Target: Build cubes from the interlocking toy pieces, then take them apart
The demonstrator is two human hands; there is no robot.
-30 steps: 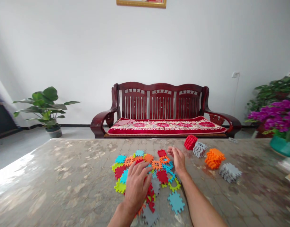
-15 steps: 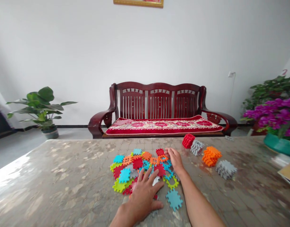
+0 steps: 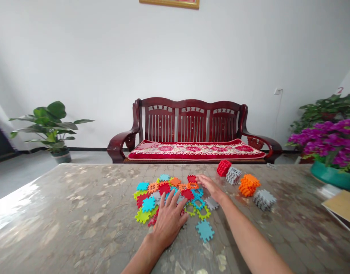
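Note:
A heap of toothed, flat plastic puzzle tiles in red, blue, green, orange and grey lies on the table, with a bright blue tile [image 3: 149,204] at its left. My left hand [image 3: 171,215] rests palm down over the heap's near side, fingers spread, covering several tiles. At the far right edge is my right hand [image 3: 211,187], its fingers stretched towards a red tile [image 3: 192,179] and an orange frame tile [image 3: 192,185]; nothing shows in its grip. A grey tile [image 3: 211,203] lies below that hand. Nearer me, a teal-blue tile [image 3: 205,230] lies apart from the heap.
Right of my hands stand a red stack [image 3: 224,168], a grey stack [image 3: 233,176], an orange stack [image 3: 249,185] and another grey stack [image 3: 265,199]. A flower pot [image 3: 333,176] and a brown board [image 3: 341,207] sit at the table's right. Beyond is a wooden bench [image 3: 192,121].
My left hand has shifted slightly left and away from me over the heap. My right hand's fingers have straightened out, and the grey tile below it now shows.

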